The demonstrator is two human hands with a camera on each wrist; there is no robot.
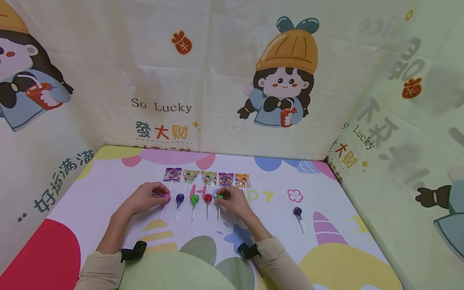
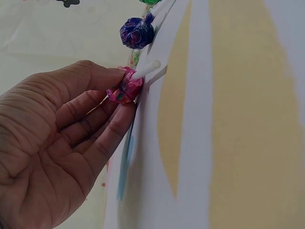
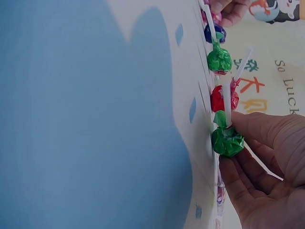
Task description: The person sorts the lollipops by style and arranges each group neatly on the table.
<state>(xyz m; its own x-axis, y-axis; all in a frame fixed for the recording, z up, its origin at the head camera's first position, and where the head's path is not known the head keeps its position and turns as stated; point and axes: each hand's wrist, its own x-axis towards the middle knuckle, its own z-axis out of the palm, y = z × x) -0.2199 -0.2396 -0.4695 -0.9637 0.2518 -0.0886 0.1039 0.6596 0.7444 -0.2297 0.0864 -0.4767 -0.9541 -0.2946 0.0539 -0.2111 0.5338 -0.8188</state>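
Note:
My left hand (image 1: 146, 197) pinches the pink-wrapped lollipop (image 2: 126, 87) between thumb and fingers, at the left end of a row. At the right end, my right hand (image 1: 235, 200) pinches a green-wrapped lollipop (image 3: 228, 141) by its round head. Between the hands lie a purple lollipop (image 1: 180, 198), another green lollipop (image 1: 195, 199) and a red lollipop (image 1: 208, 197). All the sticks in this row point toward me. Just behind, a second row of flat-packed lollipops (image 1: 172, 174) lies with wrappers away from me; my right fingers partly cover a stick there.
A lone purple lollipop (image 1: 297, 211) lies off to the right. Part of a thin dark purple stick (image 1: 257, 268) shows beside my right sleeve. The printed table top (image 1: 272, 225) meets cloth walls (image 1: 217, 80) at the back and sides.

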